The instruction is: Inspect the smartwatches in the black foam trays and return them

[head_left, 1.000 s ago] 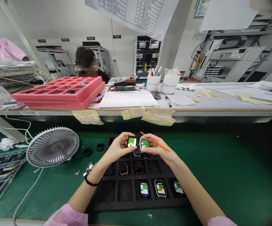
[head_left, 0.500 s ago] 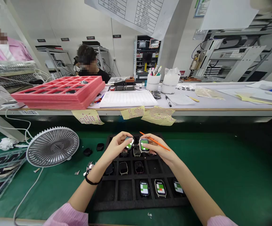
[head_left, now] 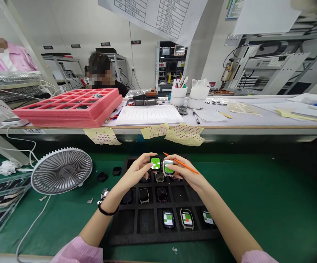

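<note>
My left hand [head_left: 139, 170] grips a dark-framed smartwatch [head_left: 155, 163] with a green and white screen, thumb against its left edge. Beside it, my right hand [head_left: 187, 174] holds a silver-framed smartwatch [head_left: 168, 167], its screen also green and white. An orange stick [head_left: 180, 163] lies across the fingers of my right hand. Both watches are above a black compartment tray [head_left: 146, 237]. Several watches sit in the tray; in its front row, a dark watch [head_left: 168, 218] and a beige-framed watch [head_left: 187, 218] have lit screens.
A round grey fan [head_left: 62, 170] stands at the left, near clear trays [head_left: 2, 201]. Two small black pieces [head_left: 116, 171] lie between fan and tray. A raised shelf [head_left: 229, 128] behind carries red foam trays [head_left: 92, 113], papers and white cups [head_left: 178, 95]. Other people sit beyond.
The watch in my left hand has moved slightly right and turned its screen more toward the camera. The silver watch has shifted slightly. A person behind has changed head position.
</note>
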Demonstrator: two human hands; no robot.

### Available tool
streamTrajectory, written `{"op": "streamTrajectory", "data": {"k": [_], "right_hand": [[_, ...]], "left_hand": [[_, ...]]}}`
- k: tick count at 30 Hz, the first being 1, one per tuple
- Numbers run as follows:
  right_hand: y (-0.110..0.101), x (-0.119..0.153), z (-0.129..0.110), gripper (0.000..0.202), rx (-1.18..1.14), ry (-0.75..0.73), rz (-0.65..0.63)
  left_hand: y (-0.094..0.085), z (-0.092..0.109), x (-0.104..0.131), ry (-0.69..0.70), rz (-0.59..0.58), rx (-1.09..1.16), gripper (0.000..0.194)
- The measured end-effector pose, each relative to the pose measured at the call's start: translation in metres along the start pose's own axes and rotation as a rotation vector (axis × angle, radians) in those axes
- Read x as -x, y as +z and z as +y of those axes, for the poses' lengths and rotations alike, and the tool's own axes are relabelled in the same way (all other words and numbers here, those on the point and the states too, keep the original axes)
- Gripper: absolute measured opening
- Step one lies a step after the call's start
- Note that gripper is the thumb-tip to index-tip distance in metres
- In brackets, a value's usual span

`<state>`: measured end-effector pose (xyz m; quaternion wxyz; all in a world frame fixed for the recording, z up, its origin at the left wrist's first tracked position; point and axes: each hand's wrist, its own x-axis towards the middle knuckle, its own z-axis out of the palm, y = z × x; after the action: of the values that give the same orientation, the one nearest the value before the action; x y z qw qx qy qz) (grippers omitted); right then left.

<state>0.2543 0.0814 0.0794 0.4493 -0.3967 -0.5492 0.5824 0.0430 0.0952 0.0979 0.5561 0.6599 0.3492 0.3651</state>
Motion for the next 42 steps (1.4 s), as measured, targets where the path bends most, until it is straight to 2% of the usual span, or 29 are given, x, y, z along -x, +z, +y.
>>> {"op": "streamTrajectory", "data": {"k": [10,19,26,36,42], "right_hand": [[0.0054,0.0011,-0.0045,0.031,0.011,0.041,0.112],[0.0076,0.0016,-0.0055,0.033,-0.008,0.036,0.111],[0.0040,0.0010,-0.0023,0.029,-0.020,0.026,0.090],[0.0063,0.0020,-0.0067,0.030,0.020,0.051,0.137],[0.0050,0.0008,-0.0046,0.031,-0.020,0.041,0.133]], "left_hand": [[0.0020,-0.0015,0.0003,0.015,0.023,-0.027,0.041],[0.0067,0.0014,-0.0007,-0.005,0.103,-0.011,0.035],[0.0045,-0.0014,-0.0014,0.000,0.077,-0.034,0.043],[0.0011,0.0000,0.0008,0.010,0.006,-0.002,0.045],[0.0007,-0.0008,0.0006,0.023,0.006,-0.008,0.046]]}}
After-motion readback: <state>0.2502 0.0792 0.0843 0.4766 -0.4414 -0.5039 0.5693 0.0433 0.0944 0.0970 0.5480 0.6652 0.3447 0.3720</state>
